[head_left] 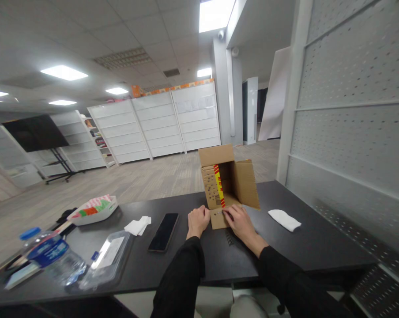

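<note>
An open cardboard box [212, 183] lies on its side on the dark table, with its opening and lower front flap towards me. Yellow and red tape runs down its front side panel, which is dotted with many small holes or marks. At the left edge of the lower flap, my left hand [198, 221] is closed, its fingers curled against the cardboard. My right hand [242, 224] pinches at the middle of that flap; whatever lies between its fingertips is too small to make out. Several thin dark screws or nails [229, 238] lie just below the flap, beside my right hand.
Left of my hands lie a black phone [163, 232], folded white tissue [138, 225], a clear plastic case [108, 258], a water bottle [55, 256] and a white basket [95, 212] with colourful packets. Another tissue [284, 220] lies right. A perforated panel [348, 110] borders the table's right side.
</note>
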`<state>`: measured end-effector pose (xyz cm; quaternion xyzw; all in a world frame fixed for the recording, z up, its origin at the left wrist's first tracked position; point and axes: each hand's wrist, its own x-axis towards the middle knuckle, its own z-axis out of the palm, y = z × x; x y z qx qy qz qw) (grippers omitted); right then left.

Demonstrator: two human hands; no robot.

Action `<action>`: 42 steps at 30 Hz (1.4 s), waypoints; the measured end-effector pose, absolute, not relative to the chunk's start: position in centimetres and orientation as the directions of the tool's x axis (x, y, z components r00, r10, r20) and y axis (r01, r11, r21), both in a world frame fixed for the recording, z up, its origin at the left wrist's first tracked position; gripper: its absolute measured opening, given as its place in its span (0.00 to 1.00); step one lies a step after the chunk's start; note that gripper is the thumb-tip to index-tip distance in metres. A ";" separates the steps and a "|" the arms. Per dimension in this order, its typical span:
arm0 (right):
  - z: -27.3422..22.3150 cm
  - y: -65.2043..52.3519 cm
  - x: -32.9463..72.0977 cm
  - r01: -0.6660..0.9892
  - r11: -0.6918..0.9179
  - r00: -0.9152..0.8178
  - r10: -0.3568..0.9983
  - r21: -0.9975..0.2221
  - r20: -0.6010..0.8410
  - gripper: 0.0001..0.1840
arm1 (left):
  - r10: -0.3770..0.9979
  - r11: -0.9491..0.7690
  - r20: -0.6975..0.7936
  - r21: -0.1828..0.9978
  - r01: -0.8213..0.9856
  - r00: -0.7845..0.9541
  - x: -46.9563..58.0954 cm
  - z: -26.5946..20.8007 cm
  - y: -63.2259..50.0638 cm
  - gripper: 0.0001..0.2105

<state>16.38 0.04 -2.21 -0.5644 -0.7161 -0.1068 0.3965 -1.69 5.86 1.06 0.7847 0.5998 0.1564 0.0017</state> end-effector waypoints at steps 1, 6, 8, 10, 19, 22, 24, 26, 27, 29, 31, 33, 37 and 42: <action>-2.3 0.0 16.4 0.896 0.330 -0.040 0.726 -0.296 0.687 0.11 | 0.942 -0.281 0.245 0.191 0.941 0.231 -1.7 1.1 5.9 0.17; -2.6 0.0 16.4 0.905 0.295 0.001 0.718 -0.306 0.696 0.09 | 0.939 -0.285 0.254 0.194 0.939 0.233 -1.8 1.2 5.8 0.17; -2.6 0.0 16.4 0.910 0.289 0.005 0.710 -0.299 0.704 0.09 | 0.938 -0.287 0.254 0.193 0.938 0.235 -1.8 1.3 5.7 0.17; -2.5 -0.1 16.4 0.911 0.289 0.007 0.702 -0.293 0.712 0.10 | 0.938 -0.288 0.253 0.191 0.938 0.236 -1.8 1.3 5.6 0.17; -2.2 -0.5 16.2 0.913 0.292 0.005 0.693 -0.286 0.721 0.09 | 0.939 -0.288 0.251 0.195 0.938 0.236 -1.9 1.0 5.8 0.17; -2.2 -0.4 16.2 0.918 0.285 0.005 0.690 -0.277 0.724 0.10 | 0.942 -0.280 0.245 0.201 0.939 0.228 -1.8 1.1 5.8 0.17; -2.2 -0.4 16.1 0.921 0.279 -0.001 0.697 -0.270 0.717 0.09 | 0.945 -0.273 0.240 0.205 0.940 0.222 -1.8 1.1 5.7 0.17; -2.2 -0.4 16.1 0.924 0.272 -0.003 0.707 -0.267 0.707 0.09 | 0.947 -0.270 0.235 0.209 0.940 0.219 -1.8 1.1 5.7 0.17; -2.2 -0.4 16.1 0.925 0.271 -0.003 0.709 -0.268 0.705 0.09 | 0.948 -0.268 0.233 0.211 0.940 0.218 -1.8 1.1 5.7 0.17; -2.1 -0.5 16.1 0.920 0.278 -0.001 0.707 -0.276 0.708 0.09 | 0.949 -0.264 0.230 0.216 0.940 0.213 -1.7 1.1 5.8 0.17; -1.9 -0.6 16.1 0.909 0.293 0.003 0.703 -0.295 0.711 0.09 | 0.952 -0.255 0.228 0.221 0.941 0.205 -1.7 1.0 5.8 0.17; -1.7 -0.8 16.1 0.897 0.307 0.013 0.703 -0.319 0.711 0.09 | 0.954 -0.248 0.228 0.224 0.942 0.197 -1.7 1.0 5.8 0.17; -1.5 -1.1 16.0 0.866 0.352 0.014 0.693 -0.356 0.721 0.09 | 0.953 -0.248 0.231 0.222 0.943 0.196 -1.7 1.0 5.9 0.17; -0.9 -2.2 16.3 0.826 0.405 -0.027 0.723 -0.392 0.691 0.09 | 0.950 -0.258 0.238 0.219 0.941 0.205 -1.7 1.0 5.9 0.18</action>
